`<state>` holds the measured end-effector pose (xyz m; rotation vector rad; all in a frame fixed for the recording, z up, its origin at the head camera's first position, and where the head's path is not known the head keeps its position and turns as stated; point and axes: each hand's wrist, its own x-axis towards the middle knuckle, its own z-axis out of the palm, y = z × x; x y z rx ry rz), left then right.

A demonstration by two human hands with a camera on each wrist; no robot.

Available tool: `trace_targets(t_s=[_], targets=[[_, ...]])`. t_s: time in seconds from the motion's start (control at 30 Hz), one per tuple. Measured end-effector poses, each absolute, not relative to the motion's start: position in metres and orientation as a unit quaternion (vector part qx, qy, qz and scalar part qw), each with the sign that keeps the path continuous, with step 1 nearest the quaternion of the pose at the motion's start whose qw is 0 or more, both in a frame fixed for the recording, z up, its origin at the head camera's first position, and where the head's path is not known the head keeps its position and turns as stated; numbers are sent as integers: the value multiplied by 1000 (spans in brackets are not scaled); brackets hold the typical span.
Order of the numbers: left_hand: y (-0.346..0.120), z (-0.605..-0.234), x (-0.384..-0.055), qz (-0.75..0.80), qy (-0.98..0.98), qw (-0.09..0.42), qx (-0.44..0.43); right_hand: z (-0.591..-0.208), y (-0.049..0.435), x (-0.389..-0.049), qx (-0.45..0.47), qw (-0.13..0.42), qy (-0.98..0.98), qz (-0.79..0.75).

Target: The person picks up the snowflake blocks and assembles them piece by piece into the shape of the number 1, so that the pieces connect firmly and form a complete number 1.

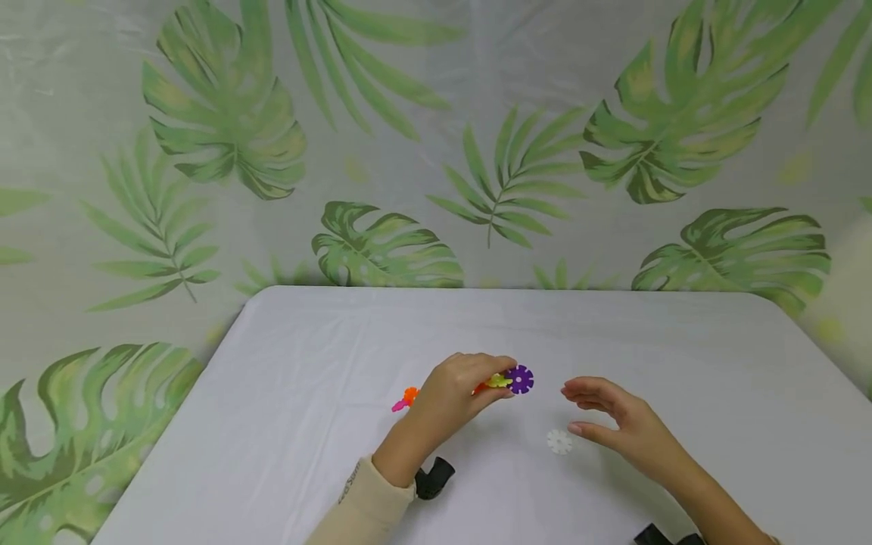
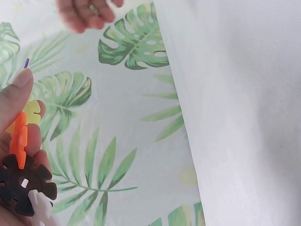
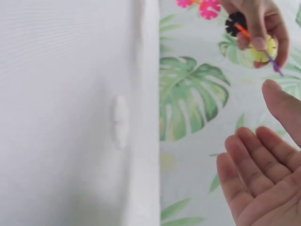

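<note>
My left hand (image 1: 451, 390) grips a chain of slotted plastic snowflake discs between thumb and fingers. A purple disc (image 1: 521, 379) forms its right end, joined to a yellow disc (image 3: 261, 50) at the fingertips. Behind it in the left wrist view come an orange disc (image 2: 19, 140), a black disc (image 2: 26, 183) and a white one (image 2: 41, 207). Pink discs (image 3: 209, 8) show toward the other end; part of the chain is hidden by the hand. To the right, my right hand (image 1: 623, 420) is held with fingers extended and thumb apart, holding nothing. Near its thumb is a loose white disc (image 1: 560, 442).
A white cloth covers the table (image 1: 306, 341). Behind it hangs a pale curtain (image 1: 381, 166) printed with green leaves. Black straps (image 1: 434, 478) sit at the wrists.
</note>
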<state>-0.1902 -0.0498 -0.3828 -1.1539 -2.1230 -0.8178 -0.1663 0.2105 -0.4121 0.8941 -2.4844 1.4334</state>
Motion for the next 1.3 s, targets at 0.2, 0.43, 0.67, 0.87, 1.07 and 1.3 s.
trace_targets(t_s=[0.2,0.43,0.67,0.87,1.07,1.3], targets=[[-50,-385,-191,-301,-799,290,-431,-438,214,-173,335,55,-817,465],[-51,-383,-190,-306,-802,287,-426,-452,217,-180,329,21,-836,438],[-51,-383,-192,-302,-804,285,-425,-459,219,-178,305,-31,-865,397],[-52,-383,-191,-301,-805,286,-424,-457,217,-177,304,-29,-877,371],[-52,-382,-191,-299,-808,281,-422,-457,216,-176,301,-24,-887,349],[-51,-382,-190,-299,-807,288,-421,-453,216,-176,294,-51,-867,398]])
